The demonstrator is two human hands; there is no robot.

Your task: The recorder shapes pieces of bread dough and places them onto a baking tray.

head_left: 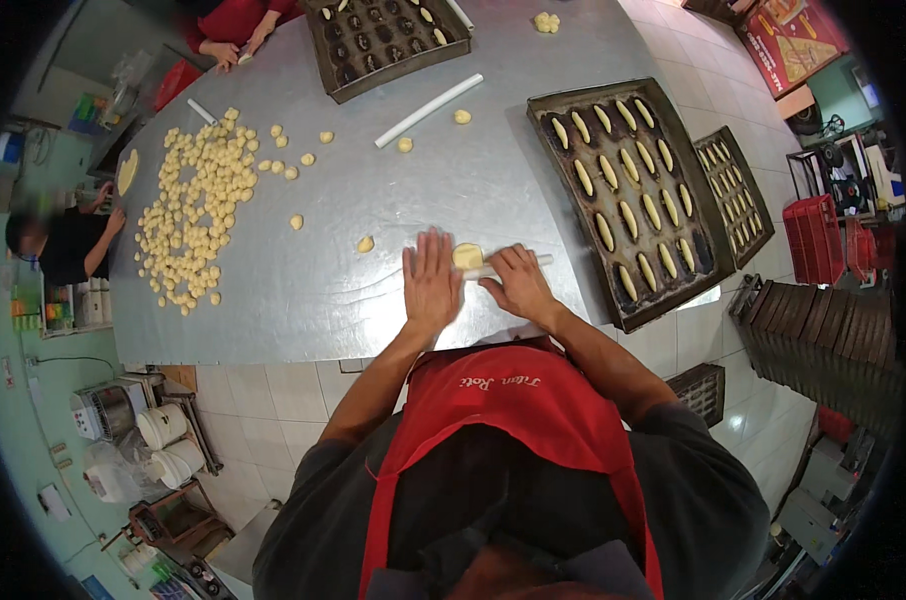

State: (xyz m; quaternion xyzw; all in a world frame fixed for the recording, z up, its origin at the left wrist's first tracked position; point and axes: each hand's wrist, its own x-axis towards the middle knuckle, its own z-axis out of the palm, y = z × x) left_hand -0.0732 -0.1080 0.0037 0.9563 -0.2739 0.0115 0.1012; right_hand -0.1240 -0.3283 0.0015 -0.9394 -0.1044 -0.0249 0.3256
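A flattened oval of pale dough [467, 256] lies on the metal table between my two hands. Just at its near edge is a thin white rolling pin [545, 261], and the fingers of my right hand [521, 284] are curled over it. My left hand [433, 284] rests flat left of the dough, fingers stretched out and slightly blurred. Its thumb side is close to the pin's left end; whether it touches the pin I cannot tell. A small dough ball [365, 244] sits to the left of that hand.
Many dough balls [188, 205] cover the table's left part. To the right stands a dark baking tray [621, 312] holding rows of shaped dough pieces; another tray [345, 92] is at the far edge. A loose white rod [429, 111] lies farther back. Two other people work across the table.
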